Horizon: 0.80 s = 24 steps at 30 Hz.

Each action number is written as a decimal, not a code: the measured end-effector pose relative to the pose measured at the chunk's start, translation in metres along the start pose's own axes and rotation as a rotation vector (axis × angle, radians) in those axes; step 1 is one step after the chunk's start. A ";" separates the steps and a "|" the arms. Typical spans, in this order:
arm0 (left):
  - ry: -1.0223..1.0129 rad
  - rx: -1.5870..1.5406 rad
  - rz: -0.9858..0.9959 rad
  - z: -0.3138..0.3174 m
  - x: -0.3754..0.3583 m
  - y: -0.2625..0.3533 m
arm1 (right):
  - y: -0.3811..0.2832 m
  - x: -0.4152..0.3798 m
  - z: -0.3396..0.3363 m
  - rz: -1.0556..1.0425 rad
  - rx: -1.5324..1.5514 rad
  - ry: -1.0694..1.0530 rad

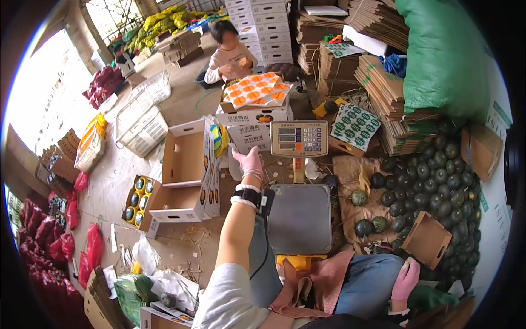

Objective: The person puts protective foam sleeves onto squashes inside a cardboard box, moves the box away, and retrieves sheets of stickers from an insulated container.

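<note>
My left hand [249, 164], in a pink glove, is stretched forward with thumb and fingers apart. Its fingertips are right at the lower part of a white printed carton [249, 136]. A black device with a cable is strapped to that wrist. My right hand [405, 281], also pink-gloved, rests beside my knee with its fingers loosely extended. Close to it lies a tilted brown cardboard tray [427, 240] against a heap of dark green pumpkins [438, 186]. Between my arms stands a scale with a bare grey platform [300, 219] and a display panel [299, 139].
Left of my arm are cardboard boxes [183, 159] and a carton of pumpkins [138, 202]. A person [230, 57] sits behind a box topped with orange-printed sheets [256, 89]. Flattened cardboard stacks [383, 98] and a green sack [444, 60] stand right. White crates [143, 131] stand left.
</note>
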<state>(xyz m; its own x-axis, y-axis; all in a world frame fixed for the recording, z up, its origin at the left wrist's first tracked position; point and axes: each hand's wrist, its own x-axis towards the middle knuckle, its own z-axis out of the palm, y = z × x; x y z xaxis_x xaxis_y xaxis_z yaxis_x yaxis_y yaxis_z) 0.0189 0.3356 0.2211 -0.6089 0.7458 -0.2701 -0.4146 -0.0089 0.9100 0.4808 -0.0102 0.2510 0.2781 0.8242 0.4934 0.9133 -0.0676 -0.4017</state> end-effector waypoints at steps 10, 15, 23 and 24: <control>-0.387 0.066 0.438 -0.003 -0.019 -0.006 | -0.012 0.012 0.015 0.110 -0.104 0.043; -1.296 0.698 -0.162 -0.024 0.010 -0.059 | -0.022 0.003 0.017 0.161 -0.278 0.166; -1.733 1.251 0.276 0.037 -0.075 -0.073 | -0.031 -0.025 -0.005 0.743 -0.060 0.084; -1.727 1.253 0.303 0.037 -0.071 -0.083 | -0.032 -0.030 -0.011 0.709 -0.078 0.081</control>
<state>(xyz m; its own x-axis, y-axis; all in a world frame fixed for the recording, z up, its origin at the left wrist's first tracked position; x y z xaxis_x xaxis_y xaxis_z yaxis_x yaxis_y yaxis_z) 0.1220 0.3081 0.1762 0.8051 0.5152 -0.2939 0.5373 -0.4236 0.7293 0.4464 -0.0385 0.2573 0.8308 0.5229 0.1907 0.5223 -0.6139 -0.5919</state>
